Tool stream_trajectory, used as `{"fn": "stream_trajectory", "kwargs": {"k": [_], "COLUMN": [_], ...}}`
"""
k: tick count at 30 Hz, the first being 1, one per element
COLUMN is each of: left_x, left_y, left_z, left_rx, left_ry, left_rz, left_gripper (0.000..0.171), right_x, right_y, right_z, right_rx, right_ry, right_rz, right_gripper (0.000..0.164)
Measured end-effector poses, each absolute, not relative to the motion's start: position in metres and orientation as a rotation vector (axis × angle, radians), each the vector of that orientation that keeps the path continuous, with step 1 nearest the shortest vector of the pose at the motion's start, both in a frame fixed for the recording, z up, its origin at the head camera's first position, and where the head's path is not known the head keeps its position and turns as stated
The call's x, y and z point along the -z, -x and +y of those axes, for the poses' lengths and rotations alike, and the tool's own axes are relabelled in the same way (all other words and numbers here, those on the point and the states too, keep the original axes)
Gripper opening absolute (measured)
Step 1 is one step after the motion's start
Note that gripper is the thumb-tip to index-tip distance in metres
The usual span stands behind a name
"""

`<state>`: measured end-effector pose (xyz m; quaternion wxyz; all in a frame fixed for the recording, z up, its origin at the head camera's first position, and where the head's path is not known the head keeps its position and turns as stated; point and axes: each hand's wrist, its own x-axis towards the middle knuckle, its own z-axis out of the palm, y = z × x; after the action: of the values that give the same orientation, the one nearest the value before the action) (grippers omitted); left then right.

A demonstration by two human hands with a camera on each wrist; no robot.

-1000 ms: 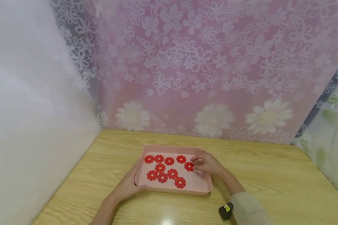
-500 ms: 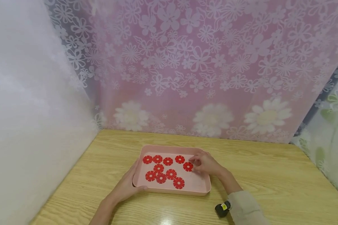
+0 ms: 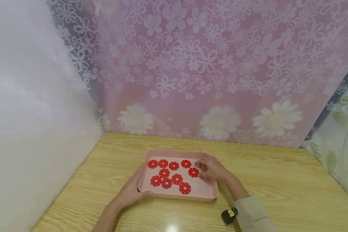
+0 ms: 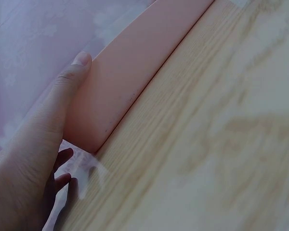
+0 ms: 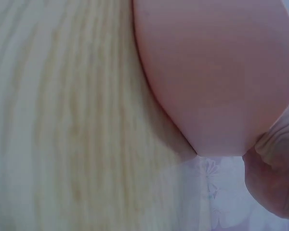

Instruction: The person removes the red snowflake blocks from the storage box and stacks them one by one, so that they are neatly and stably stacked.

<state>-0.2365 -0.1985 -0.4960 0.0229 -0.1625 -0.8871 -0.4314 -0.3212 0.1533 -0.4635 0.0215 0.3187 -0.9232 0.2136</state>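
A pink rectangular tray [image 3: 188, 195] lies on the wooden table with several red notched plastic discs, shaped like flowers, flat on its floor. My left hand [image 3: 129, 190] grips the tray's near left corner, thumb over the front rim and fingers along the left side. In the left wrist view the thumb [image 4: 70, 82] lies along the rim. My right hand [image 3: 213, 168] reaches over the right side, its fingers loosely bent and its fingertips right at the edge of the rightmost red disc [image 3: 193, 172]. In the right wrist view the tray's end wall hides the fingertips.
The wooden table [image 3: 278, 183] stretches out around the tray. A pink flowered curtain [image 3: 191, 80] hangs along its back edge, with a white sheet [image 3: 40, 112] at the left. A black wrist camera [image 3: 229, 216] sits by the right sleeve [image 3: 253, 214].
The rightmost red disc has shifted slightly to the left and nearer within the tray, with the right fingertips following it. The left hand keeps its grip on the corner.
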Motion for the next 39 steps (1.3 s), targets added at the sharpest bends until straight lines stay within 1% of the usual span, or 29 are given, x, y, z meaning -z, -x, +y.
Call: {"fn": "stream_trajectory", "kwargs": {"k": [3, 7, 11, 19, 27, 39], "left_x": [0.4964, 0.4967, 0.4966, 0.4971, 0.4976, 0.4971], "left_y": [0.2366, 0.2363, 0.2355, 0.2355, 0.2358, 0.2361], "left_z": [-0.1983, -0.1985, -0.1991, -0.1992, -0.1995, -0.1996], "left_rx": [1.342, 1.326, 1.297, 1.273, 1.282, 1.273], "left_ry": [0.509, 0.511, 0.526, 0.529, 0.527, 0.524], "left_rz": [-2.741, -2.745, -2.74, -2.741, -2.736, -2.75], "left_gripper": [0.108, 0.109, 0.108, 0.108, 0.108, 0.109], "right_x": [0.4621, 0.4611, 0.4617, 0.4643, 0.4641, 0.464], "right_y": [0.3197, 0.3178, 0.3182, 0.3203, 0.3178, 0.3177], "right_z": [0.1536, 0.1539, 0.1537, 0.1515, 0.1496, 0.15], "right_rx": [-0.618, -0.592, -0.581, -0.515, -0.59, -0.627], "right_ry": [-1.003, -1.048, -1.055, -0.988, -0.953, -0.959], "right_rz": [-2.862, -2.853, -2.853, -2.9, -2.897, -2.853], "right_gripper": [0.036, 0.031, 0.03, 0.039, 0.031, 0.026]}}
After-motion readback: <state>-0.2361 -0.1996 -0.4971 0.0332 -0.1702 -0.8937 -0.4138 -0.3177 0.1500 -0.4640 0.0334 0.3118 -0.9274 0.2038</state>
